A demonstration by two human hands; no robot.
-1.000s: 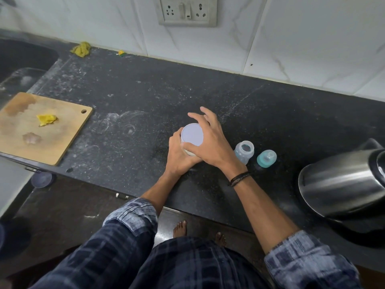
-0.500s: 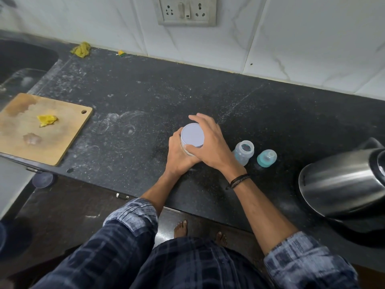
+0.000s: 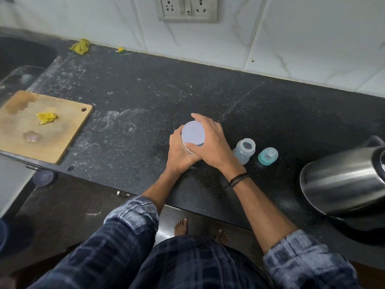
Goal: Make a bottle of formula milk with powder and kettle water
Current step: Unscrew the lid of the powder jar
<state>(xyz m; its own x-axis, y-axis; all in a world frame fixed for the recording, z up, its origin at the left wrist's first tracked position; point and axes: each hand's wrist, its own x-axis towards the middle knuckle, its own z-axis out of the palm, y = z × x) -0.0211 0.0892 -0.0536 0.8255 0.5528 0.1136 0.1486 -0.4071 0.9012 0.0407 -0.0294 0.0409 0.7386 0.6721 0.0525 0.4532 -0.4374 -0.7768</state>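
Note:
A small powder jar with a pale lilac lid (image 3: 193,132) stands on the black counter (image 3: 145,97). My left hand (image 3: 179,154) wraps round the jar's body from the left. My right hand (image 3: 212,144) grips the lid's rim from above, fingers curled over its far and right edge. Just right of my hands stands the open clear baby bottle (image 3: 244,150), and beyond it its teal teat cap (image 3: 268,156) sits on the counter. The steel kettle (image 3: 341,182) stands at the right edge.
A wooden chopping board (image 3: 62,126) with yellow scraps lies at the left, over the counter's front edge. A dark sink (image 3: 20,57) is at the far left. A yellow rag (image 3: 80,46) lies by the tiled wall, below a socket plate (image 3: 187,9).
My right hand's fingers have shifted round the lid, curling closer over it. The jar, bottle, cap and kettle stay where they were.

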